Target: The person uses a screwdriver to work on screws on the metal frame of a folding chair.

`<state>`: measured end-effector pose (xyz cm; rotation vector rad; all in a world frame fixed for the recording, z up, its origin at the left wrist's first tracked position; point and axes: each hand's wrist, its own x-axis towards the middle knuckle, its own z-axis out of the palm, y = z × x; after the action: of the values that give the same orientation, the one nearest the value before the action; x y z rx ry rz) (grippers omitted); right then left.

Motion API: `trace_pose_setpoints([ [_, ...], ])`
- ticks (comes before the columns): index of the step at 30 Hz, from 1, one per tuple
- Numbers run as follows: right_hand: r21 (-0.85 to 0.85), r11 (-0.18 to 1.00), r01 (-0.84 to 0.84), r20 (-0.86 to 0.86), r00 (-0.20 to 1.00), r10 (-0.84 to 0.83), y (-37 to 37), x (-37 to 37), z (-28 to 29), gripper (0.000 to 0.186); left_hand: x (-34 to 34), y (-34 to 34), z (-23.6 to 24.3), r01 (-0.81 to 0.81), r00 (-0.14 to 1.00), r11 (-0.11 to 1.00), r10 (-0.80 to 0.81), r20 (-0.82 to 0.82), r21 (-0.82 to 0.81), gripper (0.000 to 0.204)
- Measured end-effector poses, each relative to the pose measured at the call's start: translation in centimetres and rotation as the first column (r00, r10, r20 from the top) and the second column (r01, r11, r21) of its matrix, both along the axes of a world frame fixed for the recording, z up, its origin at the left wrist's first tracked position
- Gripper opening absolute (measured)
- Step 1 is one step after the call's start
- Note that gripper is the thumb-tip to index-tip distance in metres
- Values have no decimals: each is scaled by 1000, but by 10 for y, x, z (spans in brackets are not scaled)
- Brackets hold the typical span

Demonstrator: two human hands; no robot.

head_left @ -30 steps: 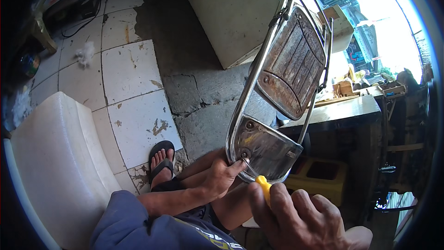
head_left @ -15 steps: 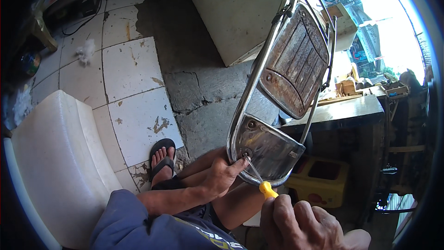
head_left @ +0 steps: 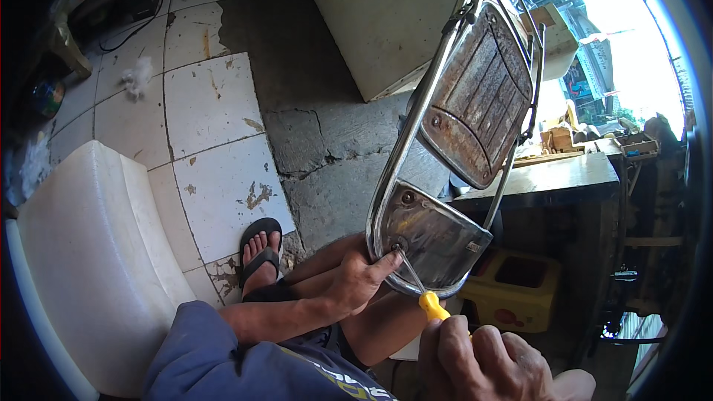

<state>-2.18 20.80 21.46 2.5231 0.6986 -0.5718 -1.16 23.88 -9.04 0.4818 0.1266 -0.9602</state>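
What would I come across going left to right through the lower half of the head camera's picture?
White block, sandal, left hand, screwdriver, yellow box.

extends the bare left forearm (head_left: 267, 321) across from the lower left, nearly level, with the left wrist (head_left: 331, 305) about straight. points the left hand (head_left: 356, 284) up and to the right, with one digit (head_left: 387, 263) straightened out ahead and the others curled partly out of sight. holds the right hand (head_left: 489, 362) lower and farther right, with knuckles (head_left: 488, 333) raised and fingers (head_left: 456, 349) folded into a grip. shows little of the right wrist (head_left: 572, 385), near the bottom edge. holds both hands near but apart.
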Motion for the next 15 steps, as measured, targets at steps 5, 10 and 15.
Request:
trace_pose_setpoints([
  [5, 0, 999, -35, -38, 999, 35, 2, 6, 4, 28, 3, 2, 6, 3, 1000, 1000, -3, -17, 1, 20],
  [10, -9, 997, -74, -18, 997, 74, 1, 5, 2, 28, 2, 1, 4, -1, 1000, 1000, 0, -31, -9, 20],
  [15, -35, 999, -28, -47, 999, 27, 5, 4, 3, 30, 3, 1, 6, 0, 1000, 1000, 0, -12, -17, 20],
])
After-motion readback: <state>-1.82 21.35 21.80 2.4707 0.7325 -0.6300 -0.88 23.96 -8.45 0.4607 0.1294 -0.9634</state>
